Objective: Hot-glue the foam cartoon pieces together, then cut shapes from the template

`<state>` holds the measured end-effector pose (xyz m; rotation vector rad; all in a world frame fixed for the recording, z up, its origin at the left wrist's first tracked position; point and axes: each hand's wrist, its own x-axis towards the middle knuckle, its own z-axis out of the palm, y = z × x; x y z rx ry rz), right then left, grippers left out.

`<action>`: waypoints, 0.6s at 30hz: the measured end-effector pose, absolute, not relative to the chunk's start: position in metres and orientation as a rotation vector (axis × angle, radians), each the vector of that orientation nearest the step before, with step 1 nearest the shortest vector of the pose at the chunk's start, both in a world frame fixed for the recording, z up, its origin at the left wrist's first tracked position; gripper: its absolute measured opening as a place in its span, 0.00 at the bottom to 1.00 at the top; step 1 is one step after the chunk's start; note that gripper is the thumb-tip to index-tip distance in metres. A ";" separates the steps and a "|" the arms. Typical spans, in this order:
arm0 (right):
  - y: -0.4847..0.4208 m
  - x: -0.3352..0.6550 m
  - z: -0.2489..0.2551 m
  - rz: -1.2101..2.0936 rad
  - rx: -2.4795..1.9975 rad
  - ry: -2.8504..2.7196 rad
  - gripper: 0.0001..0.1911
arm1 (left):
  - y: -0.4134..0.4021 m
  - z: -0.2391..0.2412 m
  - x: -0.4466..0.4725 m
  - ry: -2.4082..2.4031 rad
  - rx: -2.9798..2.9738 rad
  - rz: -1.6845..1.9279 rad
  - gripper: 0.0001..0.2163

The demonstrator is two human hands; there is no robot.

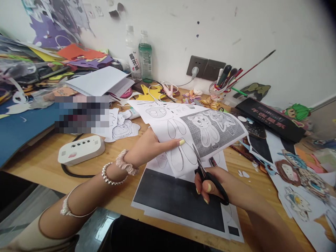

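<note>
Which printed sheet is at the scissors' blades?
The sheet with two cartoon animals on a grey grid: it alone is held up, by the left hand, while the black-panelled sheet lies beneath it.

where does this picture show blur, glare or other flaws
In the head view: a blocky mosaic hides a patch behind the white device; bright reflection glares on the glassy surface below the desk; the top right corner darkens; lettering on the black box is partly smeared; the scissors and printed sheet look fairly clear.
</note>
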<state>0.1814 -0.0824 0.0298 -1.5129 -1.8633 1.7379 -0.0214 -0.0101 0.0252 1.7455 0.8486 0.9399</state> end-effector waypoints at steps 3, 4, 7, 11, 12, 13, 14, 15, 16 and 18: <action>-0.082 0.179 0.033 1.750 -1.563 -1.830 0.34 | -0.010 0.025 -0.022 0.848 1.747 0.916 0.17; -0.082 0.178 0.034 1.765 -1.578 -1.815 0.34 | -0.009 0.025 -0.022 0.845 1.747 0.909 0.17; -0.082 0.177 0.035 1.798 -1.601 -1.782 0.34 | -0.009 0.025 -0.023 0.829 1.749 0.899 0.19; -0.082 0.177 0.034 1.755 -1.579 -1.818 0.33 | -0.008 0.025 -0.023 0.825 1.764 0.891 0.19; -0.083 0.177 0.033 1.751 -1.573 -1.827 0.32 | -0.008 0.025 -0.024 0.824 1.768 0.889 0.19; -0.083 0.177 0.033 1.759 -1.568 -1.825 0.32 | -0.007 0.025 -0.024 0.822 1.773 0.887 0.19; -0.083 0.178 0.032 1.773 -1.565 -1.816 0.32 | -0.007 0.025 -0.024 0.822 1.777 0.884 0.19; -0.083 0.178 0.032 1.782 -1.568 -1.804 0.33 | -0.007 0.026 -0.024 0.822 1.781 0.881 0.18; -0.083 0.178 0.032 1.786 -1.567 -1.796 0.33 | -0.007 0.026 -0.024 0.824 1.784 0.879 0.19; -0.083 0.178 0.031 1.766 -1.557 -1.812 0.33 | -0.007 0.026 -0.024 0.831 1.784 0.874 0.19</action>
